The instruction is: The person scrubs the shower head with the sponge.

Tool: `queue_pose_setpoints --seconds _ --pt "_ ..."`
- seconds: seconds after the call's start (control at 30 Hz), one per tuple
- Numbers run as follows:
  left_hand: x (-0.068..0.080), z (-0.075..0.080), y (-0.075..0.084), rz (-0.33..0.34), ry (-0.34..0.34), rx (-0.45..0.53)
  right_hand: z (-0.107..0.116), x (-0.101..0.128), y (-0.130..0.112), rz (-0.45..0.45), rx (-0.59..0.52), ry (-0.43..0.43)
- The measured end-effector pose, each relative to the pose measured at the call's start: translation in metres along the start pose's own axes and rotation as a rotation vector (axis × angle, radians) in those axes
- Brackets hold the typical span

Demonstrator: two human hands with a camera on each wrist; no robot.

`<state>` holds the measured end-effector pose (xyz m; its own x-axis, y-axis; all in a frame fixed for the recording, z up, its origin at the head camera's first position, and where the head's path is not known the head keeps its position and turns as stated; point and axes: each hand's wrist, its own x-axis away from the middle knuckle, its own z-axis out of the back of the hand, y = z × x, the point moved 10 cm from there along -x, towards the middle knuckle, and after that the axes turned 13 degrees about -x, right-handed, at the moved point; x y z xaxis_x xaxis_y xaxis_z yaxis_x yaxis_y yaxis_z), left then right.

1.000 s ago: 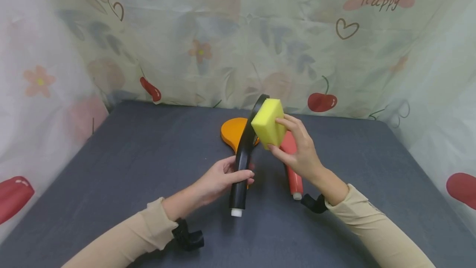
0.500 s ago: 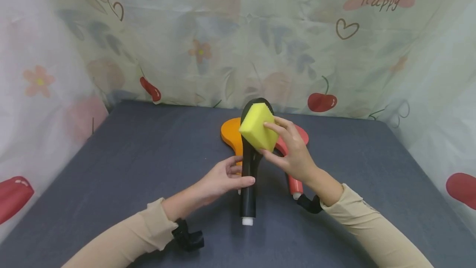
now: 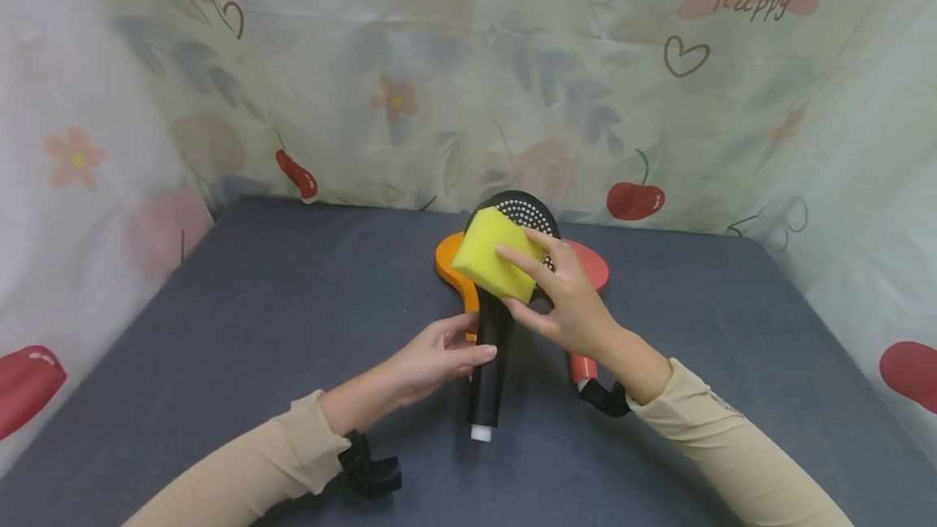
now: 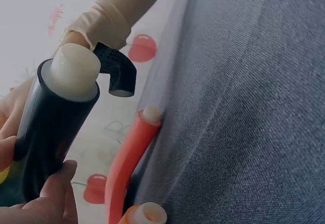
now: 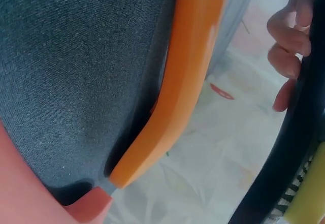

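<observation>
My left hand (image 3: 432,360) holds a black shower head (image 3: 486,385) by its handle, thumb across the front, above the table. The white threaded end points toward me, and large in the left wrist view is that end of the handle (image 4: 56,122). My right hand (image 3: 574,307) grips a yellow sponge (image 3: 492,254) between thumb and fingers. The sponge covers the lower left of the shower head's round face; white nozzles show above and beside it. In the right wrist view the sponge (image 5: 310,196) appears to lie against the nozzle side.
On the dark grey table (image 3: 293,332), behind the hands, lie an orange shower head (image 3: 452,260) and a red shower head (image 3: 591,263), both partly hidden. Black wrist pieces (image 3: 375,470) hang under both forearms. A patterned cloth (image 3: 329,88) stands behind and at the sides.
The black shower head has turned from edge-on, so its nozzle face now shows. The sponge and right hand have moved left and slightly down across it. The left hand stays nearly in place.
</observation>
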<state>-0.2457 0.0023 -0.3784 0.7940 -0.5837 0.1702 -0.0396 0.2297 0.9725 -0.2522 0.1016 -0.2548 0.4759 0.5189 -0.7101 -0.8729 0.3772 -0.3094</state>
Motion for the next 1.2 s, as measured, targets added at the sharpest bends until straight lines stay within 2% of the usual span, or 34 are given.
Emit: queue_pose_setpoints --seconds 0.23,0.47,0.6,0.77,0.87,0.93,1.1,1.2 --pt "-0.001 0.001 -0.004 0.016 0.04 -0.033 -0.005 -0.001 -0.006 0.048 0.033 -0.02" --pt "-0.001 0.004 -0.009 0.049 0.073 -0.013 -0.003 -0.003 -0.004 0.067 0.066 -0.02" --pt "-0.002 0.005 -0.011 0.07 0.085 0.01 0.006 -0.006 0.007 0.011 0.098 0.016" --pt "-0.003 0.006 -0.015 0.104 0.099 0.031 0.02 -0.007 0.028 -0.123 0.134 0.093" --pt "-0.003 0.007 -0.015 0.109 0.105 0.044 0.021 -0.007 0.031 -0.147 0.128 0.107" --pt "-0.003 0.006 -0.015 0.104 0.105 0.047 0.016 -0.008 0.026 -0.112 0.118 0.094" --pt "-0.003 0.005 -0.011 0.074 0.094 0.043 -0.001 -0.007 0.002 0.053 0.096 0.027" --pt "-0.003 0.005 -0.01 0.068 0.09 0.044 -0.005 -0.007 -0.002 0.094 0.096 0.001"
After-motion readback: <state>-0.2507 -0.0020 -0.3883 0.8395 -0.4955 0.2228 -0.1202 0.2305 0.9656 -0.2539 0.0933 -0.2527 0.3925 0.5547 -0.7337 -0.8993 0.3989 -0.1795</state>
